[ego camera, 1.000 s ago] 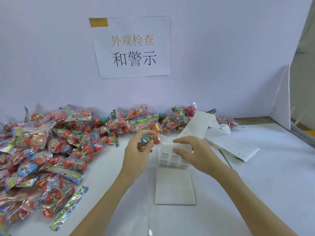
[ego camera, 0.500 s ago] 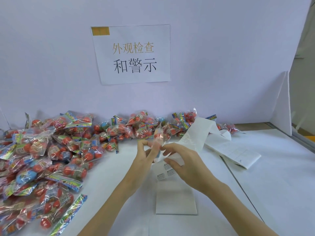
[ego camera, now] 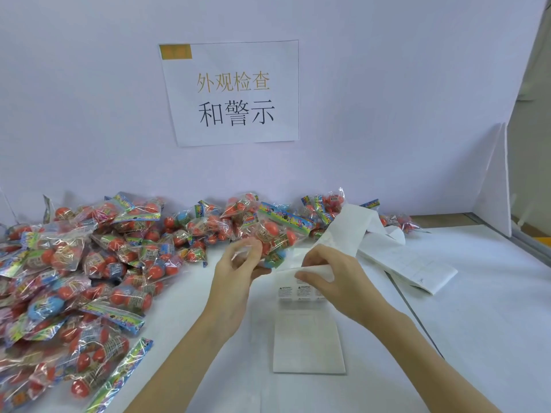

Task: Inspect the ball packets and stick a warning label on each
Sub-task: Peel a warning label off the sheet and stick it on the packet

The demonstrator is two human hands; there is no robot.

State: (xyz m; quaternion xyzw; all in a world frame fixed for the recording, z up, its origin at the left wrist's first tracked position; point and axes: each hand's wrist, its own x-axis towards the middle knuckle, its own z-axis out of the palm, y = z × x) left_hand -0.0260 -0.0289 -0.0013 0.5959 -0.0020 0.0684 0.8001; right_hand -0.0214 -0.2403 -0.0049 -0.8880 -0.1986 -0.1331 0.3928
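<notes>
My left hand [ego camera: 238,272] holds up a clear ball packet [ego camera: 275,236] with red and blue balls, its colourful header tilted to the upper right. My right hand [ego camera: 331,272] pinches the white label strip [ego camera: 301,289] just right of the packet, where small printed warning labels show below my fingers. The strip's peeled backing [ego camera: 308,341] lies flat on the table towards me. A large heap of ball packets [ego camera: 83,263] covers the table's left side and runs along the back wall.
The label strip trails back over folded sheets [ego camera: 411,263] on the right. A paper sign [ego camera: 235,90] with printed characters hangs on the white back wall. A white partition [ego camera: 495,186] stands at the right. The white table [ego camera: 477,338] extends to the right.
My left hand has lifted one packet off the table and turned it up beside the strip. My right hand has shifted along the label strip and bent it upward.
</notes>
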